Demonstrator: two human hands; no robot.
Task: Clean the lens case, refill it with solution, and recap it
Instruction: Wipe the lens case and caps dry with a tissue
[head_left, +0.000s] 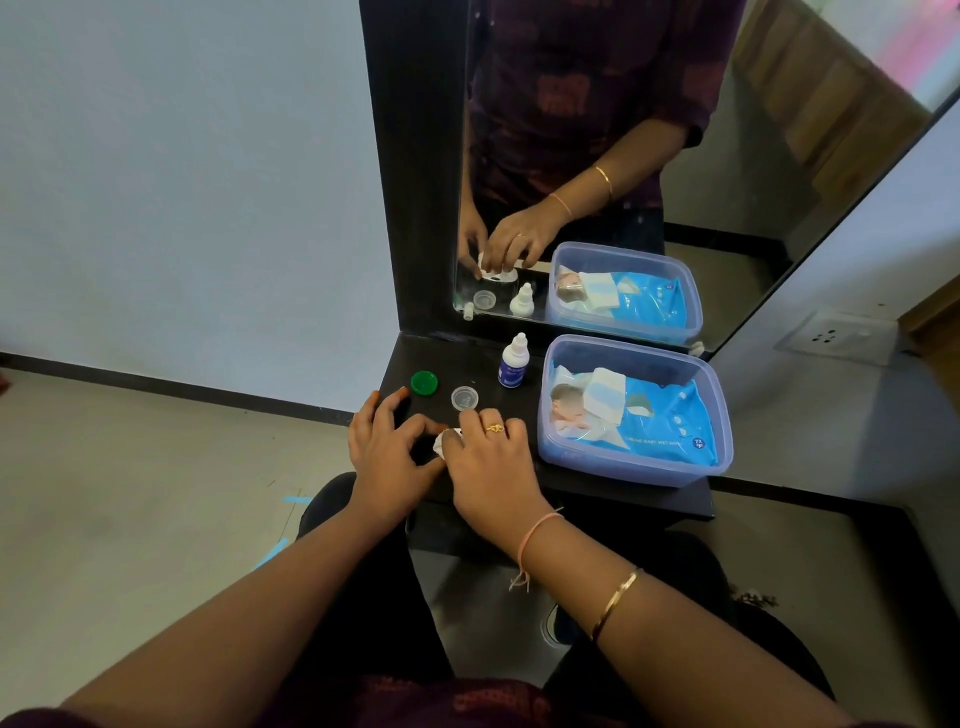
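Both hands meet at the front of the dark shelf. My right hand presses a white wipe down with its fingertips. My left hand rests beside it, fingers curled around something mostly hidden; I cannot tell if it is the lens case. A green cap and a clear cap lie loose behind my hands. The small white solution bottle with a blue label stands upright, capped, farther back.
A clear blue plastic box holding a pack of baby wet wipes fills the shelf's right side. A mirror rises behind the shelf and reflects the scene. A wall socket sits at right. Floor lies left of the shelf.
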